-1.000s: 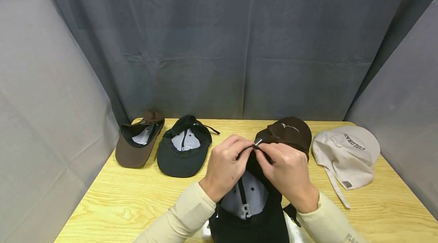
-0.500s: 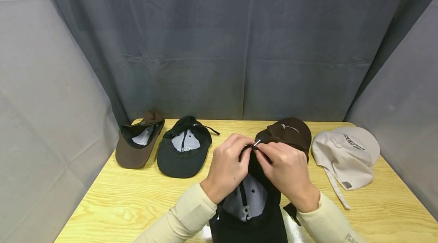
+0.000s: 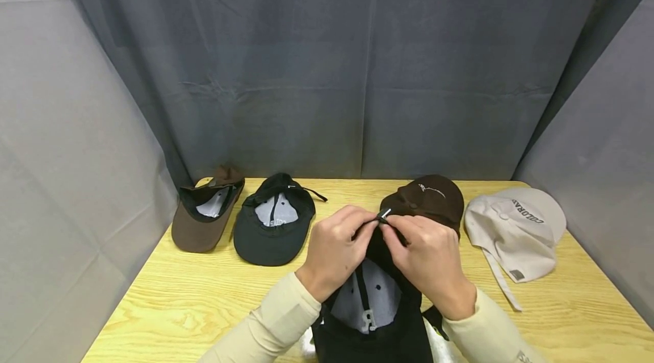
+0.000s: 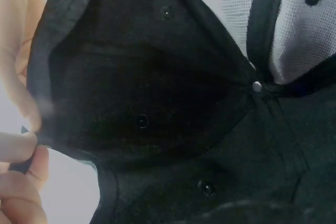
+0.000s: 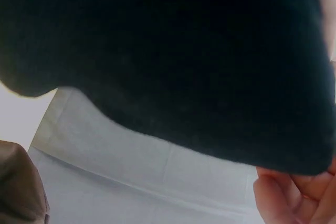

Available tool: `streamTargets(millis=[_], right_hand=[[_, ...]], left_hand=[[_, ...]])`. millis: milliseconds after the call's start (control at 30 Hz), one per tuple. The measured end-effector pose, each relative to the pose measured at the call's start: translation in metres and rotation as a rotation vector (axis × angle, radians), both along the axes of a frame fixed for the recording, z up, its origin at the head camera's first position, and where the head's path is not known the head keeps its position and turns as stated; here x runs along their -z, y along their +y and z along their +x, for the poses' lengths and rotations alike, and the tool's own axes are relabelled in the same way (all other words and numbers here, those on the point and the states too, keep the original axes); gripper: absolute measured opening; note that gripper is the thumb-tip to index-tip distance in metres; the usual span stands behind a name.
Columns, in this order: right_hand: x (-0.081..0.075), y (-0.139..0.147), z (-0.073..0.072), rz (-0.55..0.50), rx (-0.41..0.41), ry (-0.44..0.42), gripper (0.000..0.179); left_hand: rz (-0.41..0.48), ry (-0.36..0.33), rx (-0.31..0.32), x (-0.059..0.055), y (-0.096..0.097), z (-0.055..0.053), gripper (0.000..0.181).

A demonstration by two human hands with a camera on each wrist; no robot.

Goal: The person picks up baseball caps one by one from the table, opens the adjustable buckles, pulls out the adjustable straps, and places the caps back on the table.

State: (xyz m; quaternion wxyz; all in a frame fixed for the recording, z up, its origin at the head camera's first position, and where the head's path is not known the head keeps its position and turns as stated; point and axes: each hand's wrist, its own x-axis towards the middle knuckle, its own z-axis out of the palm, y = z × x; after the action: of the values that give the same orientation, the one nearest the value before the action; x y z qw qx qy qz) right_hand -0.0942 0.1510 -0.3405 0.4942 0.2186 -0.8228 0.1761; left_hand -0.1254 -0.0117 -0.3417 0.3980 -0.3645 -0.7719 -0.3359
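A black baseball cap (image 3: 375,346) is held upside down in front of me, brim towards me, its grey lining (image 3: 380,295) facing up. My left hand (image 3: 334,246) pinches the cap's back strap (image 3: 381,219) between thumb and forefinger. From the other side my right hand (image 3: 431,258) pinches the strap close to a small silvery buckle (image 3: 385,213). In the left wrist view, fingertips (image 4: 18,145) grip the strap end beside the cap's dark inside (image 4: 131,87). The cap's dark cloth (image 5: 184,66) fills most of the right wrist view, with curled fingers (image 5: 275,198) below its edge.
Along the back of the wooden table (image 3: 168,306) lie a brown cap (image 3: 196,232), another black cap (image 3: 268,241), a dark brown cap (image 3: 441,198) and a beige cap (image 3: 531,232) with its strap hanging out. A black item (image 3: 434,320) lies by my right wrist. Grey curtains (image 3: 286,67) surround the table.
Both hands keep their pinch on the strap and dip very slightly after a small rise. The buckle shifts a little between the fingertips. The caps on the table have not moved.
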Motion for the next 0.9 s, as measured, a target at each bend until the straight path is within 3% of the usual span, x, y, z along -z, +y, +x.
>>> streamTargets(millis=[300,600,767,900], right_hand=[[0.0023,0.0031,-0.0051,0.042,-0.026,0.037,0.011],[0.0035,0.0056,-0.0059,0.079,-0.047,0.063,0.007],[0.0034,0.0058,-0.0048,0.066,-0.048,0.040,0.036],[0.0037,0.0049,-0.0045,0.035,-0.038,0.018,0.018]], left_hand=[[-0.047,0.010,-0.078,0.0036,0.0014,-0.0011,0.009],[-0.058,-0.018,-0.066,0.0041,0.0020,0.0003,0.010],[-0.046,-0.021,-0.040,0.0040,-0.0005,-0.0002,0.010],[-0.041,-0.018,-0.031,0.0031,-0.0020,-0.0002,0.010]])
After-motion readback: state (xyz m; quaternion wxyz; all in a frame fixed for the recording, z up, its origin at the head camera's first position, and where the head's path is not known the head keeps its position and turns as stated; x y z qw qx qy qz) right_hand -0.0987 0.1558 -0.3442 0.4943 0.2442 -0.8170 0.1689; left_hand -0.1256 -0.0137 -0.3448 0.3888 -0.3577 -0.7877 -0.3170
